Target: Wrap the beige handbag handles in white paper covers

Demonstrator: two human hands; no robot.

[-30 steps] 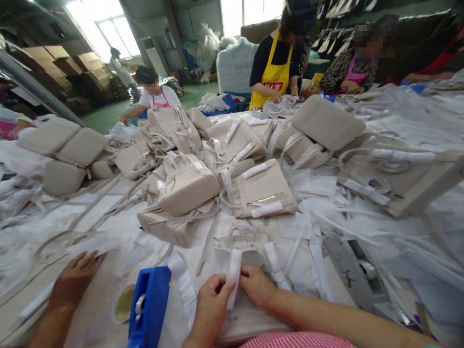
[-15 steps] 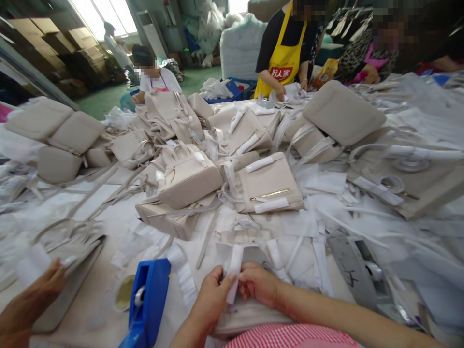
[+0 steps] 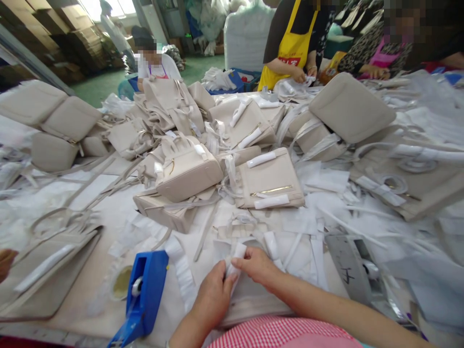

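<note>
Close in front of me, my left hand and my right hand both pinch a white wrapping strip that appears folded round part of a beige handbag. The bag lies against my checked apron, and its lower part is partly covered by my forearms. My fingers are closed on the strip, left below and right at its upper end. A blue tape dispenser stands to the left of my left hand. A grey tape dispenser lies to the right of my right forearm.
Beige bags with white-wrapped parts pile up ahead, including one with a gold zip. A roll of tape sits beside the blue dispenser. Another person's hand is at the left edge by a bag. Co-workers stand across the table.
My right hand has moved up to the strip's top end, and the strip now sits folded closer to the bag. The neighbour's hand at left has drawn back toward the edge.
</note>
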